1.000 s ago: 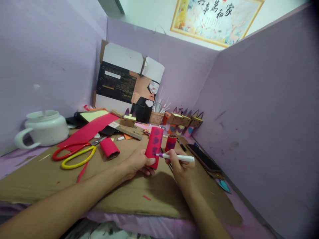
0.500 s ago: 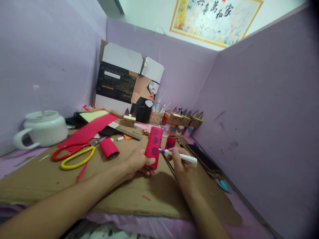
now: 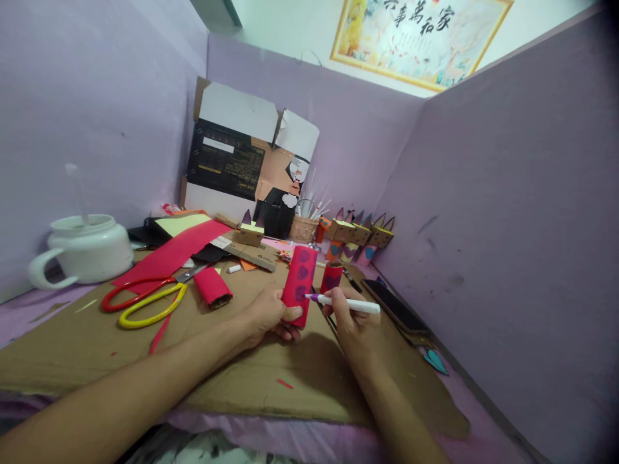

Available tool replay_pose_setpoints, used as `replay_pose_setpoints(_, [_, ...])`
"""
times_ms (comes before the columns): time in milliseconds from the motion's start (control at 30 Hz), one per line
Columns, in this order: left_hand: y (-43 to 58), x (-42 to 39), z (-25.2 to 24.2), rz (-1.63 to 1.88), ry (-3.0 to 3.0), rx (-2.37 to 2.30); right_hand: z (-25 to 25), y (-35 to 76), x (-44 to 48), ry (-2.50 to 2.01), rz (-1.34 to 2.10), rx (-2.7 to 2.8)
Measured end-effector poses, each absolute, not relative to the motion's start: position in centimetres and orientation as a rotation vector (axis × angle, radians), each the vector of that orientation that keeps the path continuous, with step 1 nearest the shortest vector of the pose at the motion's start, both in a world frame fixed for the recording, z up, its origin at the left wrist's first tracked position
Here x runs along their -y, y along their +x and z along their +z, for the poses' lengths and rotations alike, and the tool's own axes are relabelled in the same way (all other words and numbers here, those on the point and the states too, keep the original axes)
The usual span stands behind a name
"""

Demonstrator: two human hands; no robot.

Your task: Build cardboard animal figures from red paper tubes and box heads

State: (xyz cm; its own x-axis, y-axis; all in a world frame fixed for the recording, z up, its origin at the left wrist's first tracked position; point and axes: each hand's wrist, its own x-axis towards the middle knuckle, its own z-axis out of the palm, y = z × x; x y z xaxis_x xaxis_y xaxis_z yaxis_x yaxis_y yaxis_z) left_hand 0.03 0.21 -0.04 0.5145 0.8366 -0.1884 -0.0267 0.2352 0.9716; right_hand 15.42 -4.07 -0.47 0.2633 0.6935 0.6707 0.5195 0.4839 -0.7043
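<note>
Between the fingers of both hands: a red paper tube and a purple-tipped marker.
The left hand clasps the tube's lower end, holding it upright. The right hand pinches the marker, tip at the tube's side. The tube looks light, hollow and probably crushable, so grip it low and gently.

Home craft corner, not a shop or lab. Desk boxed in by purple foam panels, brown cardboard sheet as work mat. Craft stuff all over: red-and-yellow scissors, red paper sheet, paper scraps, red tube with purple hearts, purple marker. Row of finished paper figures against the back panel, small basket of sticks beside them. Domestic signs: framed calligraphy picture on the white wall behind, white pot, phone, flattened carton propped up.
</note>
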Motion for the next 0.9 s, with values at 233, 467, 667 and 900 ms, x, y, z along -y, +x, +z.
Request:
replay_pose_setpoints(233, [0.1, -0.15, 0.15, 0.697, 1.193, -0.862, -0.43, 15.45, 4.08, -1.168, 0.184, 1.409])
replay_pose_setpoints(467, [0.05, -0.13, 0.13, 0.705, 1.193, -0.859, -0.58, 15.38, 4.08, -1.123, 0.211, 1.399])
replay_pose_setpoints(667, [-0.04, -0.2, -0.09, 0.706, 1.183, -0.836, -0.16, 15.3, 4.07, -1.089, 0.151, 1.295])
replay_pose_setpoints(900, [0.07, -0.26, -0.1, 0.7, 1.18, -0.857, -0.5, 15.4, 3.85, -1.128, 0.146, 1.333])
